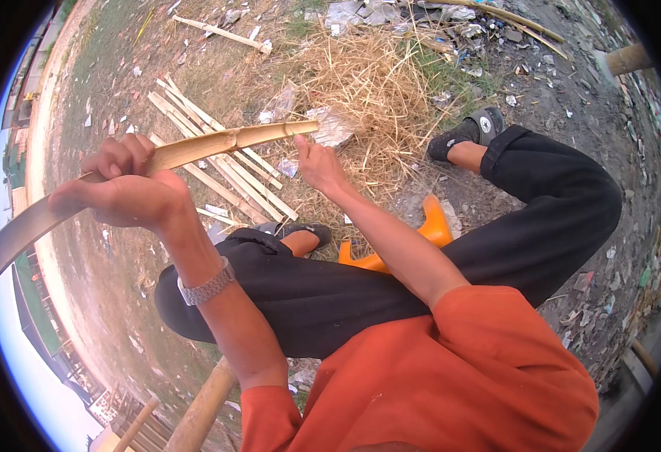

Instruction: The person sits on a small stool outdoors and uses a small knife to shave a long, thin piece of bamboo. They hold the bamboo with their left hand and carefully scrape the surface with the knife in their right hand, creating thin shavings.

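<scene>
A long split bamboo strip point(195, 147) runs from the left rim to the middle of the view, pale inside with a node along it. My left hand point(131, 181) is closed around it, palm up, with a metal-banded watch point(207, 282) on that wrist. Close below the strip's far end is my right hand point(320, 167), its fingers curled and one fingertip at the strip's lower edge. Whether those fingers hold anything is hidden. Beyond my hands, several pale bamboo strips point(225, 169) lie in a loose pile on the ground.
An orange curved plastic thing point(436, 222) lies by my legs, partly behind my right forearm. Dry straw point(376, 83) is heaped ahead, with scattered litter around it. A bamboo pole point(206, 407) stands at the lower left; another pole end point(628, 59) juts in at the upper right.
</scene>
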Action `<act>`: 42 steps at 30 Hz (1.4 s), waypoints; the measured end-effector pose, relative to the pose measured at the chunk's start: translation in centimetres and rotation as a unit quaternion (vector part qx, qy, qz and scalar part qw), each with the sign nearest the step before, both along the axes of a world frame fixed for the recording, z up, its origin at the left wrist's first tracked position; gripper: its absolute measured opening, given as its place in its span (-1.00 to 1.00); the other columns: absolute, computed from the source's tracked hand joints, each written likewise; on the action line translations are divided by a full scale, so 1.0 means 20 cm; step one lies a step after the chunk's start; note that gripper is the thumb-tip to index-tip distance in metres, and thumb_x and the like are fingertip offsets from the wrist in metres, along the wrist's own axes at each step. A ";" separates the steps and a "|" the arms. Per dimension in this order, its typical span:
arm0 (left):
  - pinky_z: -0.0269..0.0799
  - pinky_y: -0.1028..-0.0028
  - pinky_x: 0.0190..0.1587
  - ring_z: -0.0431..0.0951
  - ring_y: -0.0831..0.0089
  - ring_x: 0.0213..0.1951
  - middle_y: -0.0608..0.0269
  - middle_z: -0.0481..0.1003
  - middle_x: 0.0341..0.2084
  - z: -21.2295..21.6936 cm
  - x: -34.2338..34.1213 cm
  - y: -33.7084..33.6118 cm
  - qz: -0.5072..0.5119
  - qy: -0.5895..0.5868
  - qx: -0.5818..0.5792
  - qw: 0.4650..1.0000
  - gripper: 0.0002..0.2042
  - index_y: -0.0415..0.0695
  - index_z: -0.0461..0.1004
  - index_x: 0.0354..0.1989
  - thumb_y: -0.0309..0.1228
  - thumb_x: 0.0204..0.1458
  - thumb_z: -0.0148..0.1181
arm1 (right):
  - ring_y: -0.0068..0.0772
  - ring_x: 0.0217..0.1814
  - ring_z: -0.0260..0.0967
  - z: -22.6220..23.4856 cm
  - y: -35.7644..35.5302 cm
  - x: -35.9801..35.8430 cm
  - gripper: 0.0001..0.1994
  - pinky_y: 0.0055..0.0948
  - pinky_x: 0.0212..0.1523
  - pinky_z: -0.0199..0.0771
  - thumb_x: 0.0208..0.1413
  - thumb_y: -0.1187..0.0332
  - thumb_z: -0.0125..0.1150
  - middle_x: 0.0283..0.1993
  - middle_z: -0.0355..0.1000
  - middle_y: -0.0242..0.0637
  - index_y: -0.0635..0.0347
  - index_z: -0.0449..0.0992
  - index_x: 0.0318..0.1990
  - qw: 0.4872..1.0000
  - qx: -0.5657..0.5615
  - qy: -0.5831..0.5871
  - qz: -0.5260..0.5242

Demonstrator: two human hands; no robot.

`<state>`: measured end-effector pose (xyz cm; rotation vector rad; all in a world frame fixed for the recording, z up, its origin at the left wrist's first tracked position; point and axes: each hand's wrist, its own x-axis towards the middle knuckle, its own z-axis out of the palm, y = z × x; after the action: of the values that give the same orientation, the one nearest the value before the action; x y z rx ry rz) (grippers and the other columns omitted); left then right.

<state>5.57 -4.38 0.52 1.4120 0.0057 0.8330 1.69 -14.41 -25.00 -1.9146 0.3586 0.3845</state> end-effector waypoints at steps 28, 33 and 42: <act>-0.31 0.52 -0.63 -0.21 0.58 -0.72 0.47 -0.13 -0.82 0.02 0.00 -0.01 -0.021 0.004 -0.022 1.000 -0.37 0.04 -0.12 -0.76 0.33 0.09 -0.44 | 0.04 0.07 0.37 -0.48 -0.13 0.09 -0.42 -0.10 0.07 0.34 0.27 -0.01 -0.36 0.00 0.41 0.10 0.29 0.51 -0.08 0.977 -0.161 0.140 -0.006; -0.32 0.54 -0.63 -0.20 0.59 -0.72 0.47 -0.13 -0.82 0.00 0.02 0.02 -0.012 -0.008 -0.046 0.999 -0.37 0.03 -0.12 -0.76 0.33 0.08 -0.42 | 0.11 0.09 0.35 -0.42 -0.14 0.09 -0.37 -0.07 0.11 0.31 0.26 -0.03 -0.36 0.00 0.39 0.20 0.42 0.48 -0.08 0.977 -0.148 0.152 -0.031; -0.29 0.52 -0.62 -0.20 0.59 -0.70 0.48 -0.14 -0.79 -0.01 0.00 0.08 -0.049 0.007 -0.043 0.998 -0.35 0.03 -0.12 -0.74 0.39 0.02 -0.38 | 0.23 0.05 0.33 -0.26 -0.08 0.07 -0.32 -0.03 0.11 0.28 0.26 -0.07 -0.40 -0.07 0.37 0.33 0.50 0.47 -0.13 0.991 -0.035 0.128 0.002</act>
<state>5.53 -2.82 0.37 1.3270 -0.0154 0.7337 3.02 -15.98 -30.22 -1.9376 0.5435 0.6293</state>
